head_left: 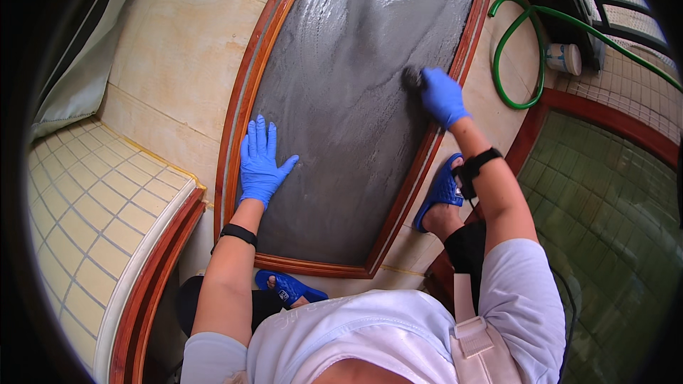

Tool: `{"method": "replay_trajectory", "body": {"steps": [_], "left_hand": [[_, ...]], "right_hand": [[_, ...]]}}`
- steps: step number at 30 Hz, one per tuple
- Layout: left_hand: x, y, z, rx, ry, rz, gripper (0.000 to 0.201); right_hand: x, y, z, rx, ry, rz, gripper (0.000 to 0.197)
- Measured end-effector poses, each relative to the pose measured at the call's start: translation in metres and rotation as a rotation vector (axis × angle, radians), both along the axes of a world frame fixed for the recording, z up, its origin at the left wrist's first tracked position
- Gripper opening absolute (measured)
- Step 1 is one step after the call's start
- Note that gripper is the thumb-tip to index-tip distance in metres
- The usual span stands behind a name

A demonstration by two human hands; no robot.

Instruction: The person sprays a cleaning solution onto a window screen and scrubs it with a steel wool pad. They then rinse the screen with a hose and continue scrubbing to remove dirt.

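Note:
A long grey panel (334,163) in a reddish-brown wooden frame lies on the floor in front of me, with whitish, soapy-looking streaks over its far part. My left hand (262,167), in a blue glove, rests flat on the panel's left edge, fingers spread, holding nothing. Near the right side of the frame, my right hand (444,98), also gloved in blue, is closed around a small dark scrubber (412,77) against the panel. The scrubber is blurred and partly covered by the fingers, so its exact kind does not show.
A green hose (496,71) loops at the far right beside a white tub (564,59). A red-framed glass panel (605,242) is on my right. Left stands a tiled ledge (107,220) with wooden trim. My feet in blue slippers (439,192) flank the panel's near end.

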State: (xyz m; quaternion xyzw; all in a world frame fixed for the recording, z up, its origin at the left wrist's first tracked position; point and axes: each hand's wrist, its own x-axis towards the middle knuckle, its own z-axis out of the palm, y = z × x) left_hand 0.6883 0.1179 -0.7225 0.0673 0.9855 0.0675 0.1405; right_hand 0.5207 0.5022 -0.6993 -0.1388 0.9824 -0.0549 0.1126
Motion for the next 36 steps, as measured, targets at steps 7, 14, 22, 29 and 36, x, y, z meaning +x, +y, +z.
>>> {"method": "replay_trajectory", "body": {"steps": [7, 14, 22, 29, 36], "left_hand": [[-0.004, 0.003, -0.005, 0.017, 0.010, -0.014, 0.090], [0.001, -0.001, -0.004, -0.026, -0.017, -0.017, 0.089], [-0.005, 0.001, -0.005, 0.059, 0.031, -0.036, 0.091], [-0.008, -0.035, 0.002, 0.621, 0.219, 0.161, 0.050], [0.033, -0.082, 0.014, 0.221, 0.235, 0.567, 0.048]], "right_hand": [[-0.092, 0.010, 0.000, 0.135, 0.049, -0.500, 0.023], [0.141, -0.048, 0.014, 0.045, -0.535, 0.274, 0.019], [-0.069, -0.068, -0.008, 0.023, 0.076, -0.299, 0.017], [0.115, -0.237, 0.000, -0.293, -0.112, 0.191, 0.014], [0.136, -0.192, 0.000, -0.322, -0.215, 0.373, 0.020]]}}
